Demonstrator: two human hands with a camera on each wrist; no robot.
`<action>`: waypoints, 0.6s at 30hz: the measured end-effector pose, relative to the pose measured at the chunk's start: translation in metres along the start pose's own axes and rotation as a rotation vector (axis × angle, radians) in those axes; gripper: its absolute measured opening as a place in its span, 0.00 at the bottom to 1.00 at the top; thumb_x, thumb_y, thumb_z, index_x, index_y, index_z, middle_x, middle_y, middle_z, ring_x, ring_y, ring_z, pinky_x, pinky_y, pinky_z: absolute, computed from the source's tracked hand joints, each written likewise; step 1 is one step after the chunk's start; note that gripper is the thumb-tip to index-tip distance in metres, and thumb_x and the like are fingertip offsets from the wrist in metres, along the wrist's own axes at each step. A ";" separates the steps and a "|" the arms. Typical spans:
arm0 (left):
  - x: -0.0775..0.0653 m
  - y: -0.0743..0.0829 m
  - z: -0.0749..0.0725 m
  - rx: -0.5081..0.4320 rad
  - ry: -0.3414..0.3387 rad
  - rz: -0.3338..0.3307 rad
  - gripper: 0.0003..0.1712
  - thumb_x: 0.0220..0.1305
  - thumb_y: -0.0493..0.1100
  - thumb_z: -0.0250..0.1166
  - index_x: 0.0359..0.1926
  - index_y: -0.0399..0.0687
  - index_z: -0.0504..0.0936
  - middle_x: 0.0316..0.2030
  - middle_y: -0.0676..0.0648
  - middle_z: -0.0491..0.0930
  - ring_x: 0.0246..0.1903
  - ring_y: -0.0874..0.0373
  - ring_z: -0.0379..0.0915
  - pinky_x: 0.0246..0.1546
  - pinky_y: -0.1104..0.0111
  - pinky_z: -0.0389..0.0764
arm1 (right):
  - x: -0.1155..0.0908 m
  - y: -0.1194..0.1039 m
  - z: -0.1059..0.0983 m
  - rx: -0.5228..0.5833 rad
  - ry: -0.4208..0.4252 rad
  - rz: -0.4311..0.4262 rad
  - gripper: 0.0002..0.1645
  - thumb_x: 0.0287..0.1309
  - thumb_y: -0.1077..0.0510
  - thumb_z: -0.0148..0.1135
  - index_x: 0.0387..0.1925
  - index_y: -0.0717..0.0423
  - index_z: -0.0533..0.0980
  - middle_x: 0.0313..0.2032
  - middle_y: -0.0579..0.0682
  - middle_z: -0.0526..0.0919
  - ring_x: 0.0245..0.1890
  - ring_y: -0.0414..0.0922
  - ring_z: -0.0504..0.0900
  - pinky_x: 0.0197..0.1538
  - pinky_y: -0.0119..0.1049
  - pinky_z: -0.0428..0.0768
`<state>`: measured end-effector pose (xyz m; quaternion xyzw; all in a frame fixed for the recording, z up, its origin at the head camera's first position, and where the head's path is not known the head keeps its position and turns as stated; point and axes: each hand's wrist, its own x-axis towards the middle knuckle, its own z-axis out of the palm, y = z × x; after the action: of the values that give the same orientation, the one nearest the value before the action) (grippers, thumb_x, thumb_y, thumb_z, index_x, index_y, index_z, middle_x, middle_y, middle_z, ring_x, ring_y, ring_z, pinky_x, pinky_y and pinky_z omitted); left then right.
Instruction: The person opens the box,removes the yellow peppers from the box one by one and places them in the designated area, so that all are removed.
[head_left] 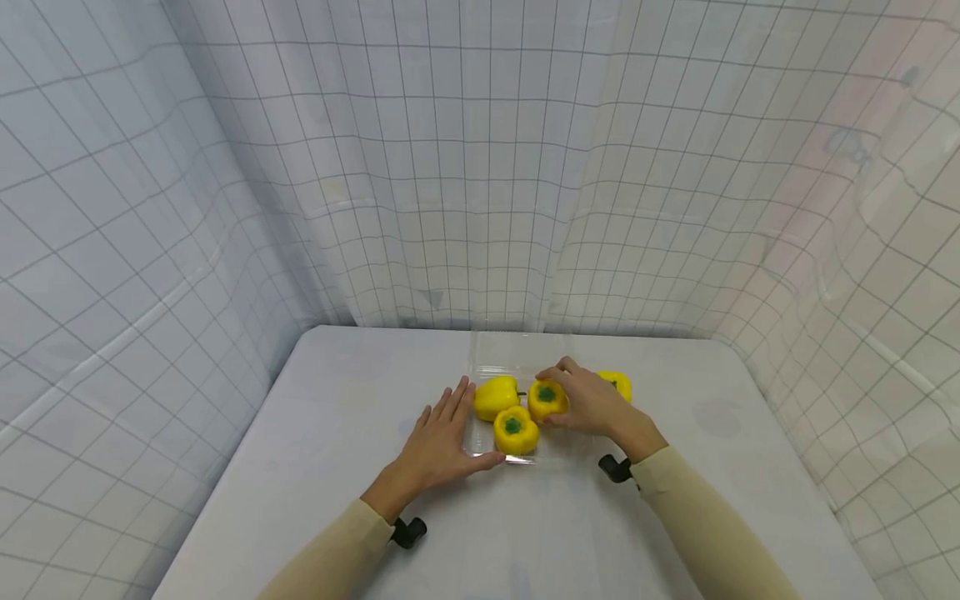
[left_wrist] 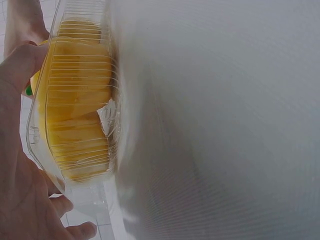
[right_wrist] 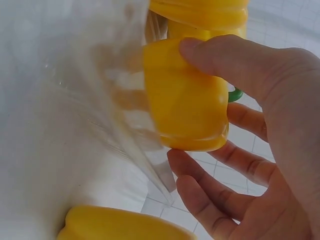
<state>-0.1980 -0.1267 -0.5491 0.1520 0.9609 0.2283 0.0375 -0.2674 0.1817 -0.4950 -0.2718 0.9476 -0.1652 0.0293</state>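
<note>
My right hand (head_left: 590, 402) holds a yellow bell pepper (head_left: 547, 401) between thumb and fingers, over the right side of a clear plastic box (left_wrist: 42, 127). Its green stem faces up. Two more yellow peppers sit in the box: one on its side (head_left: 495, 398) at the left, another stem-up (head_left: 515, 431) at the front. With fingers spread straight, my left hand (head_left: 438, 450) rests along the box's left side, thumb at the front edge. In the left wrist view, yellow peppers show through the ribbed clear wall.
Partly behind the right hand, another yellow pepper (head_left: 619, 384) lies on the white table (head_left: 360, 375), right of the box. The box's clear lid (head_left: 517, 348) extends toward the back. White grid-patterned curtains (head_left: 480, 167) hang behind and on both sides.
</note>
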 end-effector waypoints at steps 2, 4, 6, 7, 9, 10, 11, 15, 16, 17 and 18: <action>0.000 0.000 0.000 -0.001 -0.001 -0.002 0.79 0.64 0.90 0.66 0.98 0.51 0.47 0.98 0.46 0.43 0.95 0.34 0.48 0.91 0.27 0.55 | 0.000 0.000 -0.001 0.001 0.004 -0.005 0.42 0.66 0.47 0.89 0.76 0.50 0.81 0.66 0.58 0.83 0.59 0.55 0.89 0.69 0.58 0.92; 0.001 -0.001 0.000 -0.001 -0.003 -0.002 0.79 0.64 0.90 0.65 0.98 0.51 0.46 0.98 0.46 0.42 0.95 0.35 0.47 0.92 0.27 0.55 | -0.002 0.000 -0.002 0.004 0.007 -0.007 0.42 0.66 0.48 0.89 0.76 0.50 0.81 0.66 0.58 0.83 0.59 0.55 0.89 0.70 0.58 0.92; 0.001 -0.001 0.000 -0.002 -0.002 -0.002 0.79 0.64 0.90 0.65 0.98 0.51 0.46 0.98 0.46 0.42 0.96 0.35 0.47 0.91 0.27 0.55 | -0.002 0.001 -0.002 0.002 0.013 -0.011 0.42 0.65 0.48 0.89 0.76 0.50 0.81 0.66 0.58 0.83 0.59 0.55 0.89 0.70 0.58 0.92; 0.001 -0.001 0.000 -0.003 -0.001 -0.001 0.79 0.64 0.90 0.65 0.98 0.51 0.46 0.98 0.46 0.42 0.95 0.35 0.48 0.91 0.27 0.56 | -0.002 0.001 -0.002 0.004 0.015 -0.013 0.42 0.65 0.48 0.89 0.76 0.50 0.81 0.66 0.58 0.83 0.59 0.56 0.89 0.70 0.58 0.91; 0.001 -0.001 0.000 -0.004 -0.001 0.000 0.79 0.64 0.90 0.66 0.98 0.51 0.46 0.98 0.46 0.42 0.95 0.35 0.48 0.91 0.27 0.56 | -0.002 0.001 -0.002 0.005 0.019 -0.016 0.42 0.65 0.48 0.89 0.76 0.50 0.81 0.66 0.58 0.83 0.59 0.56 0.89 0.70 0.58 0.91; 0.001 -0.001 0.000 -0.006 -0.001 0.000 0.79 0.64 0.90 0.66 0.98 0.51 0.46 0.98 0.46 0.42 0.95 0.35 0.48 0.91 0.27 0.56 | -0.001 0.002 -0.002 0.005 0.021 -0.018 0.42 0.65 0.48 0.89 0.76 0.50 0.81 0.66 0.58 0.83 0.59 0.55 0.89 0.70 0.58 0.91; 0.001 -0.001 0.000 -0.005 -0.001 0.000 0.79 0.64 0.90 0.66 0.98 0.51 0.46 0.98 0.46 0.42 0.95 0.35 0.48 0.91 0.27 0.56 | -0.001 0.002 -0.001 0.006 0.023 -0.020 0.42 0.65 0.48 0.89 0.76 0.50 0.81 0.66 0.58 0.83 0.59 0.55 0.89 0.70 0.58 0.91; 0.001 -0.002 0.001 -0.006 0.003 0.000 0.79 0.64 0.90 0.66 0.98 0.51 0.46 0.98 0.46 0.42 0.95 0.34 0.48 0.91 0.27 0.56 | -0.002 0.002 0.000 0.014 0.035 -0.023 0.42 0.64 0.48 0.89 0.75 0.50 0.82 0.65 0.58 0.83 0.59 0.55 0.89 0.69 0.58 0.92; 0.001 -0.002 0.002 -0.005 0.004 0.000 0.79 0.64 0.90 0.66 0.98 0.51 0.46 0.98 0.46 0.43 0.95 0.34 0.48 0.91 0.27 0.56 | -0.003 0.002 0.000 0.016 0.039 -0.025 0.42 0.64 0.48 0.89 0.75 0.50 0.82 0.65 0.57 0.83 0.58 0.54 0.89 0.69 0.57 0.92; 0.001 -0.002 0.002 -0.004 0.004 0.001 0.79 0.64 0.90 0.66 0.98 0.51 0.46 0.98 0.46 0.43 0.95 0.34 0.48 0.91 0.27 0.56 | -0.003 0.002 0.000 0.016 0.044 -0.027 0.42 0.64 0.48 0.90 0.75 0.50 0.82 0.65 0.57 0.83 0.58 0.54 0.89 0.69 0.57 0.92; 0.001 -0.003 0.002 -0.004 0.004 0.000 0.79 0.64 0.90 0.66 0.98 0.51 0.46 0.98 0.46 0.43 0.95 0.34 0.49 0.91 0.27 0.57 | -0.003 0.002 0.000 0.015 0.048 -0.029 0.42 0.64 0.48 0.90 0.75 0.50 0.82 0.65 0.57 0.83 0.57 0.54 0.89 0.68 0.57 0.92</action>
<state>-0.1989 -0.1278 -0.5522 0.1515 0.9605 0.2306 0.0359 -0.2656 0.1851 -0.4958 -0.2811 0.9428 -0.1792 0.0060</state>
